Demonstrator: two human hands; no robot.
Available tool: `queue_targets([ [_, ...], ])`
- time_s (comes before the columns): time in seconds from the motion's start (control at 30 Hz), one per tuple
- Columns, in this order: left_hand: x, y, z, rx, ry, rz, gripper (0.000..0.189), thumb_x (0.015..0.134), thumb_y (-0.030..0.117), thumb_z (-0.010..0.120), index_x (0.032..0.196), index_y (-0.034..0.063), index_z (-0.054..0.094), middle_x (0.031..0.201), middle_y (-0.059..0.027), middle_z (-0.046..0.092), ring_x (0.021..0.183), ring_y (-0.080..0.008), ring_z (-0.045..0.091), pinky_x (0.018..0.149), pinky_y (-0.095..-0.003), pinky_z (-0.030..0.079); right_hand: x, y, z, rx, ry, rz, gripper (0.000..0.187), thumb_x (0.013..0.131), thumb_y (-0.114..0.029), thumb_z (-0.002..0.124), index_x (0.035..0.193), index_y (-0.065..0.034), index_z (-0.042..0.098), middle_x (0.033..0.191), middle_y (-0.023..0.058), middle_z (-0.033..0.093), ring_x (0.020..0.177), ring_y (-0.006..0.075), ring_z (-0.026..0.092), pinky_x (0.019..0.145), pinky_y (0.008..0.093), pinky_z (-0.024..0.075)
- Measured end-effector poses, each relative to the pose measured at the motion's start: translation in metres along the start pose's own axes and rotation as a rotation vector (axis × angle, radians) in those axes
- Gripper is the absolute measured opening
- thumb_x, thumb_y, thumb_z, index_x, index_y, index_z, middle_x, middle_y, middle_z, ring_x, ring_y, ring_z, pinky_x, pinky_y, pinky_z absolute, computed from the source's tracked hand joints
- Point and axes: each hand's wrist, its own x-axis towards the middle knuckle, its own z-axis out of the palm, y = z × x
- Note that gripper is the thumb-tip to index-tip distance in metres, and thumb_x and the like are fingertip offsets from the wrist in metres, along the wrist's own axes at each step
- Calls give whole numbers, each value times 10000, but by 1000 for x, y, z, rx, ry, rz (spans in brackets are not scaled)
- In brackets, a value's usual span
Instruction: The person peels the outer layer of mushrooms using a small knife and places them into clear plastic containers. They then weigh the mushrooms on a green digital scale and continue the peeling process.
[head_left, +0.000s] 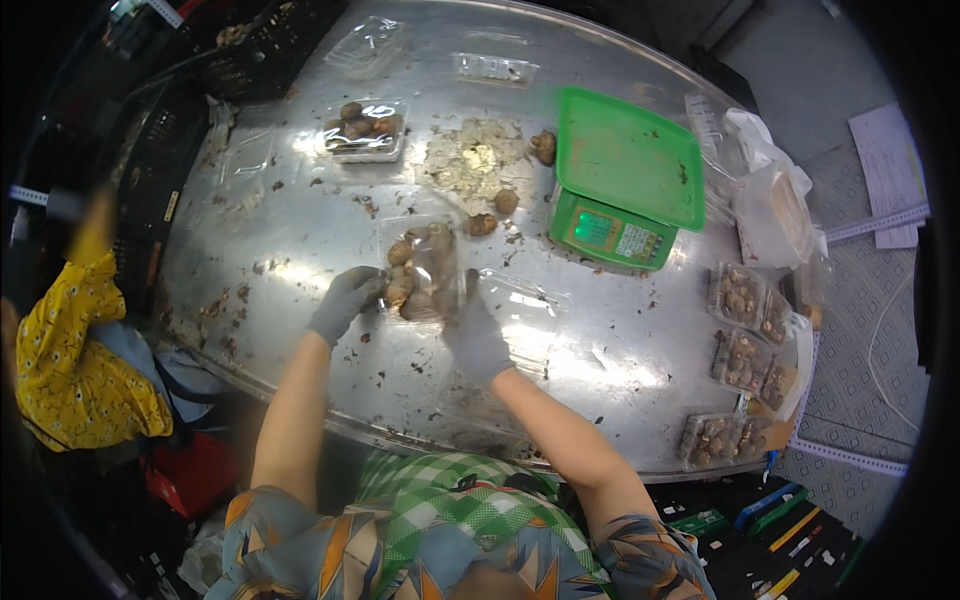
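Note:
A clear plastic clamshell box (421, 274) filled with brown, rounded produce pieces, possibly small taro corms, lies on the metal table in front of me. My left hand (349, 298), in a grey glove, grips the box's left edge with the fingertips. At its right side is my right hand (478, 337), also gloved and blurred by motion; its exact hold is unclear. A clear plastic lid or tray (525, 307) lies flat just right of that hand. Two loose brown pieces, one a round corm (506, 201), sit beyond the box.
A green digital scale (630, 161) stands right of centre. Another filled box (366, 131) and an unfilled clear tray (495, 70) lie farther back. Packed boxes (742, 360) line the right edge beside a white plastic bag (776, 210). Black crates (135, 180) and a person's yellow sleeve (82, 360) are left.

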Motion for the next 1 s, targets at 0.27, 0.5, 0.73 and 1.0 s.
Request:
queue_targets([
  [0.27,8,-4,12,122,96,70,131,863,101,543,767,13,544,669,-31,563,593,-89,525,550,-246,451,9,7,-32,533,174,73,342,852,-55,420,1181,29,462,799,143,633,636,197,630,606,320,513],
  [0.5,-12,107,83,-269,35,244,103,824,104,575,834,2,562,691,-80,601,564,-152,586,536,-265,502,45,4,-156,829,271,-168,315,863,-45,377,1149,5,501,802,71,574,587,96,534,525,239,478],
  [0.73,57,194,224,-539,-211,210,152,837,143,597,872,-1,561,740,-112,629,659,-191,643,556,-291,520,132,39,-307,428,493,-211,311,856,-100,373,1111,-27,535,784,62,551,594,109,506,527,254,461],
  [1.0,106,239,268,621,51,897,247,813,172,547,1017,40,593,950,-184,598,795,-328,593,709,-399,474,177,121,-357,178,430,-47,334,830,-157,472,1138,-48,541,956,148,606,822,239,573,708,319,458],
])
